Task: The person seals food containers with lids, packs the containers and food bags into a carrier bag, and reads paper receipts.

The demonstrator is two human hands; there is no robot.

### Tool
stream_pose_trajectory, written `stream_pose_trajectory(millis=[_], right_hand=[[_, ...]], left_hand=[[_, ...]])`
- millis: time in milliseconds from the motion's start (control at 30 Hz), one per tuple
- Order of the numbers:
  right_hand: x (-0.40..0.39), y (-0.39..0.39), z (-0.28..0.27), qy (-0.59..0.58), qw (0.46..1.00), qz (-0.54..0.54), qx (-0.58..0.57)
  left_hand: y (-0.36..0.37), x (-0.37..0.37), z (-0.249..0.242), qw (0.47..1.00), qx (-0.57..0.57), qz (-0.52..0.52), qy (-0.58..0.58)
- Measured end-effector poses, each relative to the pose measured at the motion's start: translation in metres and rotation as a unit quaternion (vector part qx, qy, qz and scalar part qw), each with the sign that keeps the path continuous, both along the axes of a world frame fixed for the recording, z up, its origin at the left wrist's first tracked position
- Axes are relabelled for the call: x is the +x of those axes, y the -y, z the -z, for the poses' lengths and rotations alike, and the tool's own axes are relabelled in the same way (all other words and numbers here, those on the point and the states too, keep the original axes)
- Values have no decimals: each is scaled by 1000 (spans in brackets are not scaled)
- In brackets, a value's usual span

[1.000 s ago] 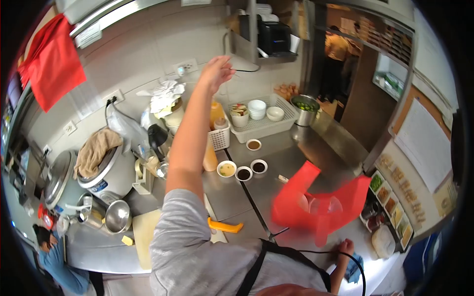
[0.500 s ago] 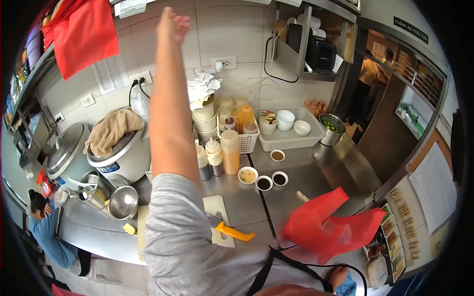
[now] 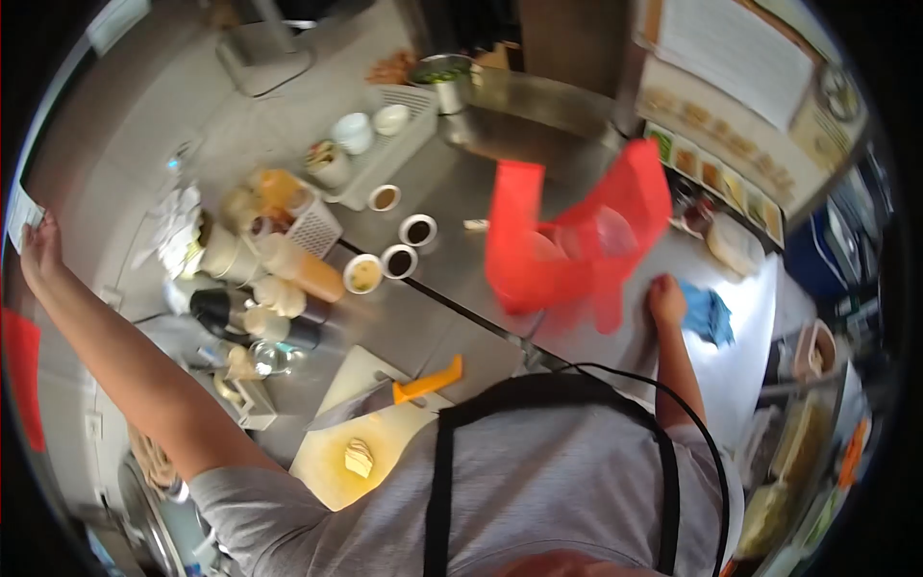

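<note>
My left hand (image 3: 40,252) is stretched far out to the left, its fingers closed on the lower edge of a white paper slip (image 3: 21,216). On the counter to the right, my right hand (image 3: 666,300) is closed on the edge of a crumpled blue cloth (image 3: 709,313). A red plastic bag (image 3: 519,274) stands near it, with what look like clear round containers inside. In front of my body lies a cutting board (image 3: 322,452) bearing a yellow-handled knife (image 3: 428,381) and a pale yellow block (image 3: 359,459).
Small sauce cups (image 3: 418,230) sit mid-counter near several squeeze bottles (image 3: 312,271). Behind are a white basket (image 3: 315,229) and a tray (image 3: 409,144) holding bowls. A metal pot (image 3: 448,94) with green contents stands at the back. Food containers (image 3: 793,452) line the right side.
My view has swung right and down. My left hand, earlier raised beside hanging papers, now meets a paper slip at the far left. My right hand and the blue cloth show more fully.
</note>
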State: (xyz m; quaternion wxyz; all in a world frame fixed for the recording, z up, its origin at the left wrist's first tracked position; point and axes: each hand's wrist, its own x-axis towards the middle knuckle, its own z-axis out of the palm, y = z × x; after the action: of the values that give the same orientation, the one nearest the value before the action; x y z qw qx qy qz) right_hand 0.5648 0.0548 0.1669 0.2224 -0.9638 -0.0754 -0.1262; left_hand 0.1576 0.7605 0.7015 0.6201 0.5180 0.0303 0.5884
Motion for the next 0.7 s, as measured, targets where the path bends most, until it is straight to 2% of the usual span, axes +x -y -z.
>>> stream_pose_trajectory(millis=[67, 100, 133, 167, 200, 233, 267, 300, 333, 367, 400, 433, 500, 567, 633, 667, 700], right_hand=[[2, 1, 2, 9, 999, -1, 37], [2, 0, -3, -5, 995, 16, 103], [13, 7, 1, -39, 961, 17, 272], [21, 14, 5, -69, 898, 15, 435], [23, 22, 3, -66, 894, 10, 444], [24, 29, 1, -63, 890, 4, 451], [24, 34, -2, -61, 886, -4, 459], [21, 39, -1, -64, 908, 6, 415], [15, 44, 2, -66, 927, 15, 369], [10, 47, 4, -66, 944, 21, 323], [7, 48, 7, 11, 958, -7, 287], [1, 44, 1, -3, 963, -13, 270], [2, 44, 17, 0, 964, -52, 263], [-9, 39, 5, 19, 982, -68, 174], [-9, 36, 5, -25, 966, -85, 243], [-9, 34, 5, -48, 955, -94, 276], [-9, 30, 7, -156, 895, -113, 402]], left_hand=[[52, 50, 40, 991, 46, 120, -38], [89, 77, 63, 980, 69, 177, -52], [135, 109, 87, 967, 87, 228, -69], [180, 140, 109, 951, 106, 276, -89], [235, 167, 132, 965, 118, 215, -96], [283, 192, 148, 956, 135, 213, -149], [302, 211, 167, 936, 153, 155, -278], [376, 223, 165, 897, 210, 138, -364], [391, 251, 187, 846, 353, 161, -367], [411, 272, 205, 796, 387, 177, -430], [424, 291, 228, 750, 448, 165, -459], [435, 309, 251, 708, 439, 234, -502], [441, 341, 301, 602, 566, 226, -516], [442, 362, 333, 514, 505, 348, -600], [425, 394, 401, 514, 442, 261, -688], [419, 402, 418, 510, 406, 215, -727], [423, 398, 408, 510, 410, 183, -734]])
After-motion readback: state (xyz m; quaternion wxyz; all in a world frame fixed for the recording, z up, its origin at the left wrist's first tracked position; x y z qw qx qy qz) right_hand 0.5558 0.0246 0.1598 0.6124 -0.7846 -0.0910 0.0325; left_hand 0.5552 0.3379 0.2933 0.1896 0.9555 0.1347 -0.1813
